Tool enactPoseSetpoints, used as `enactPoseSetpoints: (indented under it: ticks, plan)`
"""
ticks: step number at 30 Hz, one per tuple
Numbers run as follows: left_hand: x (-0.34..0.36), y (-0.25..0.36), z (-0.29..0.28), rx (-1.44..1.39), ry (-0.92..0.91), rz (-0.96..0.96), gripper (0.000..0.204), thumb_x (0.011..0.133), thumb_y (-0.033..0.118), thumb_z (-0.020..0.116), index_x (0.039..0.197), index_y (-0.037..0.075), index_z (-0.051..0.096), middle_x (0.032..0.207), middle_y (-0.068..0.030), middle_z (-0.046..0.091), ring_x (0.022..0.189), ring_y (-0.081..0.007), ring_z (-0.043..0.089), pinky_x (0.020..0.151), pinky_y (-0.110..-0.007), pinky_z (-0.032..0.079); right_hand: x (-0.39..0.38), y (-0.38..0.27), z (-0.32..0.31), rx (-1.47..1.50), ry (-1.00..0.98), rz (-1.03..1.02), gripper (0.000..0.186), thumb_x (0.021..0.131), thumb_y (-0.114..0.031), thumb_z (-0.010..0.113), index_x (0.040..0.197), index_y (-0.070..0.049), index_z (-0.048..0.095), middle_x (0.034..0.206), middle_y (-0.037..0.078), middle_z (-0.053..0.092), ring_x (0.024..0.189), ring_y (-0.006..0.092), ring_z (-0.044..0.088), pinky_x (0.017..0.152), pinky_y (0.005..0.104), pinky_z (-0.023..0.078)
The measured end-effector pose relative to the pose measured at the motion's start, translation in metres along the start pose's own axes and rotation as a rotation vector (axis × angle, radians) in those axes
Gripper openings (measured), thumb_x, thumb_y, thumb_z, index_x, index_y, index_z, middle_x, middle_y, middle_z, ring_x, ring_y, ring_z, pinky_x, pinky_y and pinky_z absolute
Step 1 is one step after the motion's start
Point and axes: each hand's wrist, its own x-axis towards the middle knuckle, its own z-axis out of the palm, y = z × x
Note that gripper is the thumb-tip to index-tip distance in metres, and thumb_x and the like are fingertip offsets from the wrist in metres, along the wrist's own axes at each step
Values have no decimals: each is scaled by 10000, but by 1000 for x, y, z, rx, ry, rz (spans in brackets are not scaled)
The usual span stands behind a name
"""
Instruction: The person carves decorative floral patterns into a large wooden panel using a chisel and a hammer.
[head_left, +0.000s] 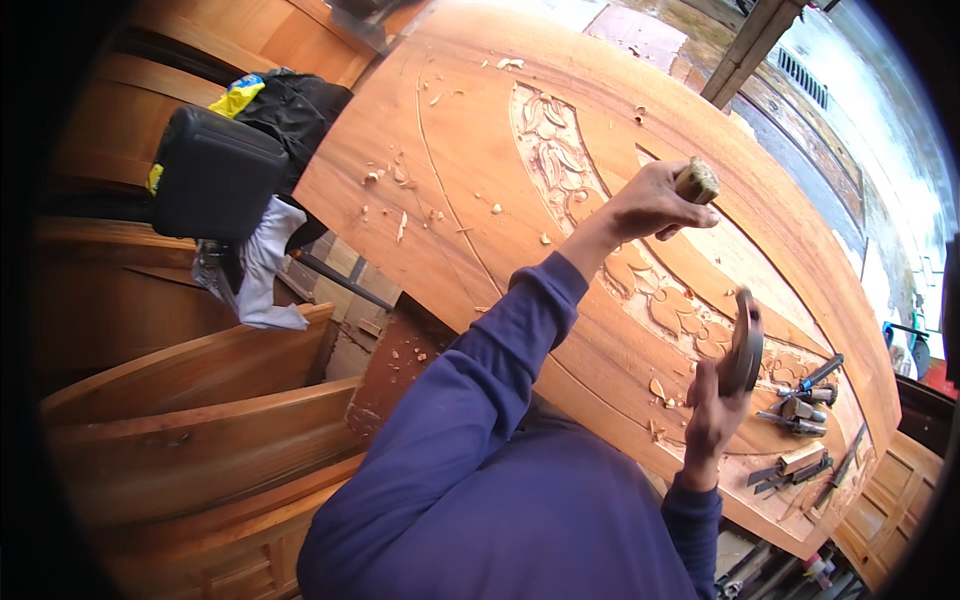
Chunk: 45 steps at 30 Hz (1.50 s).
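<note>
My left hand (640, 205) is closed around a chisel (698, 181) by its wooden handle, whose battered top end points up. The chisel's blade is hidden beneath the hand. It is over a large wooden panel (465, 180), beside a curved carved band of leaves and flowers (552, 150). Lower right, my right hand (712, 420) grips a dark rounded mallet-like tool (745, 350), raised on edge above the panel and slightly blurred. The two hands are apart, and the dark tool does not touch the chisel.
Several carving tools (802, 410) lie on the panel's right end, with more beside a wooden block (800, 458). Wood shavings (402, 225) are scattered about. At left are a black case (215, 172), a pale cloth (268, 265) and stacked wooden panels (200, 440). A post (755, 55) stands beyond.
</note>
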Motion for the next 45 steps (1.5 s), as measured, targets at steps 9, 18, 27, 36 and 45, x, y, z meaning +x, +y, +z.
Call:
enactPoseSetpoints:
  ticks: [9,18,27,36,45]
  plan:
    - [-5,12,-9,-51,-153,-84,347,885,229,814,1082,15,626,700,-1,550,573,-88,557,498,-232,428,-86,78,-71,74,117,111,367,961,0,709,1312,-42,612,885,-65,522,767,31,462,645,185,365]
    - [22,-2,-8,-96,-391,-119,196,866,162,766,922,-4,679,783,-106,689,703,-186,706,655,-322,606,-103,60,-70,27,376,152,574,952,27,704,1486,4,494,976,-60,554,868,44,511,772,169,412]
    - [12,-6,-18,-146,-424,-17,191,917,161,743,901,22,614,629,-6,528,475,-73,490,415,-223,414,-98,16,-18,-166,407,-62,636,969,3,685,1552,-56,440,823,-43,510,654,37,419,545,203,326]
    - [-8,-7,-12,49,-412,112,226,899,160,799,873,14,627,612,-1,532,472,-74,504,424,-231,398,-94,-10,-5,-219,469,-62,536,924,39,744,1424,-10,555,930,-33,599,830,59,537,751,203,450]
    - [11,-2,-19,-237,-206,30,228,868,144,812,792,61,613,600,3,553,452,-77,537,403,-233,430,-66,-41,-2,-289,478,-213,508,919,45,739,1388,9,547,894,-5,600,774,67,515,693,201,430]
